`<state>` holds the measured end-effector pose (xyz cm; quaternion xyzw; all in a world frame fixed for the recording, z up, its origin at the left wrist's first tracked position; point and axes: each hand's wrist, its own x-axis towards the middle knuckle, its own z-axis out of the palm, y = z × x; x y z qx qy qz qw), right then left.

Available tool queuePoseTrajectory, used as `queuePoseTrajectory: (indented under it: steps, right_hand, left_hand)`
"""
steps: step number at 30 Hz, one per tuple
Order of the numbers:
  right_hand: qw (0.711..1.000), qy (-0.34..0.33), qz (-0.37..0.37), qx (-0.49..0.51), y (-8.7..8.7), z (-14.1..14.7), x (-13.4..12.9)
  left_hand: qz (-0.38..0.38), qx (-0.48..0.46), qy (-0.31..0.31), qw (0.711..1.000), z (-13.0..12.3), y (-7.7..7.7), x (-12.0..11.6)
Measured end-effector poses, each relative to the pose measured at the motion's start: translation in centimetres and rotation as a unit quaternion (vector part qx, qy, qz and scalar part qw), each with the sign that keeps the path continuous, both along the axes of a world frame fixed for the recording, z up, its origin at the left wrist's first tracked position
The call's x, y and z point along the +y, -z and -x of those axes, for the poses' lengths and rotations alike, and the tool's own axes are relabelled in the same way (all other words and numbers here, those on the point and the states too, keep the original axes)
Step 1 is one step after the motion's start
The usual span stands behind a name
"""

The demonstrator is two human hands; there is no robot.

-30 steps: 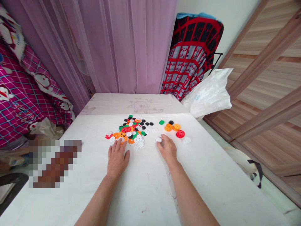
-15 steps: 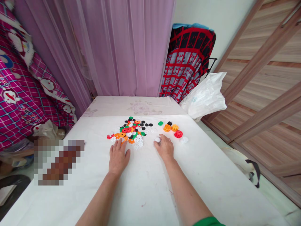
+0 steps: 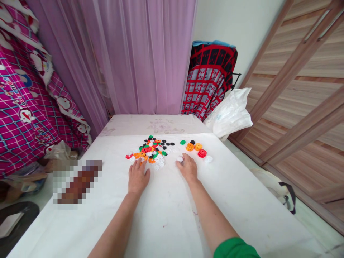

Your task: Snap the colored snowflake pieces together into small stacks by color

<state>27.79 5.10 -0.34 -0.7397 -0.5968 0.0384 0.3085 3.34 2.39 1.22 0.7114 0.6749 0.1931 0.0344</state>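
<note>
My left hand [image 3: 138, 175] lies open, palm down, its fingertips at the near edge of a mixed pile of snowflake discs [image 3: 152, 150] in orange, red, green, black and white. My right hand [image 3: 189, 167] pinches a small stack of white snowflake discs [image 3: 180, 159] between thumb and fingers, at table level. Beyond and right of that hand sit groups sorted by colour: a green disc group [image 3: 182, 142], a black one [image 3: 192, 142], two orange ones [image 3: 198, 146], a red one [image 3: 202, 153] and a white one [image 3: 208, 159].
A white cloth covers the table [image 3: 166, 208]. At its left edge lies a pixelated, blurred-out item [image 3: 80, 182]. A white plastic bag [image 3: 228, 114] stands by the far right corner. Purple curtains [image 3: 145, 57] hang behind, with a wooden wardrobe [image 3: 301, 89] on the right.
The camera view has shifted slightly. My hands stay in nearly the same places, with the white discs still in my right hand.
</note>
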Motion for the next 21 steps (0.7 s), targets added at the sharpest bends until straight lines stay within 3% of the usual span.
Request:
queuePoseTrajectory:
  steps: [5, 11, 21]
  right_hand:
    - [0.995, 0.002, -0.059, 0.079, 1.6, -0.6, -0.8]
    - [0.988, -0.003, -0.118, 0.097, 2.6, -0.6, -2.7]
    - [0.994, -0.036, -0.093, 0.053, 2.1, -0.4, -3.9]
  left_hand:
    - [-0.01, 0.0, 0.002, 1.0, 0.0, 0.2, 0.2]
    - [-0.022, 0.009, -0.003, 1.0, -0.1, 0.2, 0.3]
    - [-0.038, 0.032, 0.019, 0.999, -0.6, -0.3, 0.1]
